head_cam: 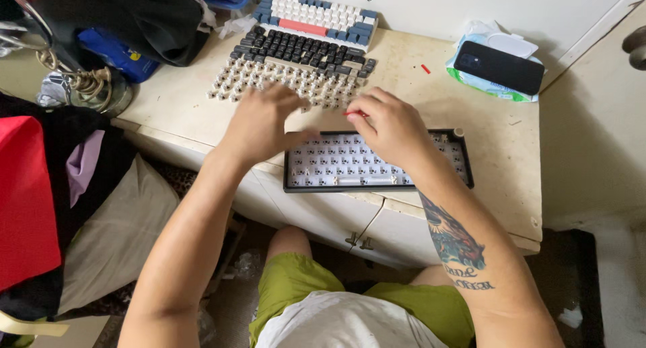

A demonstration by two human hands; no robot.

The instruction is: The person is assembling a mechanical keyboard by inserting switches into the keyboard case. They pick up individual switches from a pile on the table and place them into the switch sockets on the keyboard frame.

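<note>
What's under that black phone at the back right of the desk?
The black phone lies on a white-and-green wipes pack. Whatever is beneath the pack is covered.

A scuffed cream-painted cabinet top (471, 186) stood against a plain white wall (471, 5), daylight falling softly across its stained surface.

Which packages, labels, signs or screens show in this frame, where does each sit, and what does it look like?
Phone: far right of the desk, lying on the wipes pack; flat black rectangle, screen dark.
Wipes pack: under the phone, by the wall; soft pack, green and white with a white flip lid.
Blue package: far left, partly under dark cloth; flat, blue with a small yellow mark.
No signs in view.
</note>
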